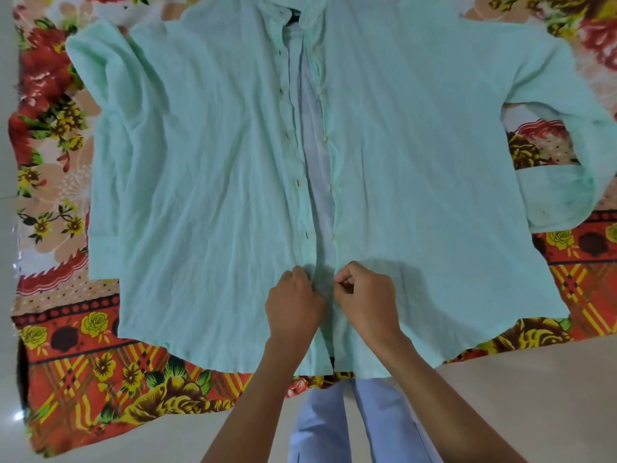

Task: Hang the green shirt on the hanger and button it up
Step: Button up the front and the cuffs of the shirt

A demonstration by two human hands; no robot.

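Hands: two, left (293,305) and right (365,300) pinching plackets | green shirt (213,168): one

Left hand (293,304) and right hand (367,300) side by side, fingers (344,279) curled, pinching.

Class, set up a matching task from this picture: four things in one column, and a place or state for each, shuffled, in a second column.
Things:
1. green shirt
2. left hand
3. floral cloth
4. right sleeve

States:
A. bent back on itself
B. spread under the shirt
C. lying flat, front open
D. pinching the placket near the hem

Pairs: 1-C, 2-D, 3-B, 4-A
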